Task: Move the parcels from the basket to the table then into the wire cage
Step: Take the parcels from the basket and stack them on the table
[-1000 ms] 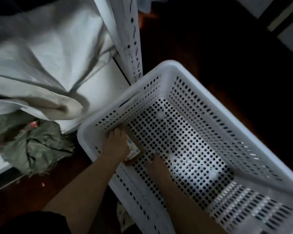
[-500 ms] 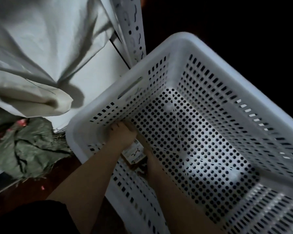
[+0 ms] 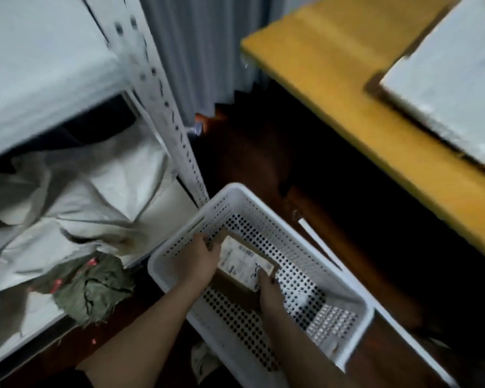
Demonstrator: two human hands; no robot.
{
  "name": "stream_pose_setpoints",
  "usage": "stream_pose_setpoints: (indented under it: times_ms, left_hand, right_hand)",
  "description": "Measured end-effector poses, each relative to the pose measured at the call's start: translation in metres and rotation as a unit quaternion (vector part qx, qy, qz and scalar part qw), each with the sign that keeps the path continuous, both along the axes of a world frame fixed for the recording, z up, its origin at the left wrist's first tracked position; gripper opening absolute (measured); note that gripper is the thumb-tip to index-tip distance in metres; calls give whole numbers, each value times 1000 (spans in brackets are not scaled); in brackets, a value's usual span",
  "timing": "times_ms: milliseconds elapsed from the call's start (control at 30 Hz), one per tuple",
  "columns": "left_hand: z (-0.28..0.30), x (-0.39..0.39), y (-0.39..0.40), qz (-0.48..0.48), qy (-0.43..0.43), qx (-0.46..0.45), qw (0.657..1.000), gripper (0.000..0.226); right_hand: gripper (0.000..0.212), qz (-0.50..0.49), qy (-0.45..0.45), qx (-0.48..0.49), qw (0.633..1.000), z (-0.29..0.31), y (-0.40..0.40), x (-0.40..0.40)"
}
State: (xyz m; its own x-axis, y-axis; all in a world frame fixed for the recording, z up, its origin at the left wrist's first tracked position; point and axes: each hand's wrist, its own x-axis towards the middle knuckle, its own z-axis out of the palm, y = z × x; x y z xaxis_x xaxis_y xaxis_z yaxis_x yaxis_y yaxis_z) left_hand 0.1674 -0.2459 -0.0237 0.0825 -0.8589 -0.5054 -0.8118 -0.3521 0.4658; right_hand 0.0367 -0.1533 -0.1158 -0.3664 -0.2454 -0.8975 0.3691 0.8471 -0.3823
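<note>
Head view: both hands grip the parcel (image 3: 245,260) over the basket (image 3: 345,287), left hand (image 3: 199,260) far end, right hand (image 3: 269,291) near corner.

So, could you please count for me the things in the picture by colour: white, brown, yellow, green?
White: 1, the basket
Brown: 1, the parcel, in the grip of the left hand and right hand
Yellow: 1, the table
Green: 1, the crumpled sack
Total: 4
</note>
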Motion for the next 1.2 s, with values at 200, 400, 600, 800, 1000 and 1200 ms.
stream_pose_setpoints:
  times_ms: [200,400,600,800,1000,1200]
  left_hand:
    - [163,-31,21,-27,124,-114,985,34]
    - [279,-74,31,-53,271,-183,944,53]
    - [372,-150,33,-18,378,-197,904,56]
    - [434,-250,45,-84,393,-182,898,40]
    - [457,-339,61,-105,425,-141,888,35]
    - [473,-380,82,-85,488,-92,863,45]
  right_hand:
    - [60,-25,-9,-122,992,209,8,-39]
    - [58,-59,27,-235,970,339,5,-83]
    - [63,-96,134,-327,930,437,19,-145]
    - [61,-168,149,-407,886,492,57,-231]
    - [77,-181,110,-454,865,518,100,-303]
    - [87,-159,215,-464,844,550,139,-341]
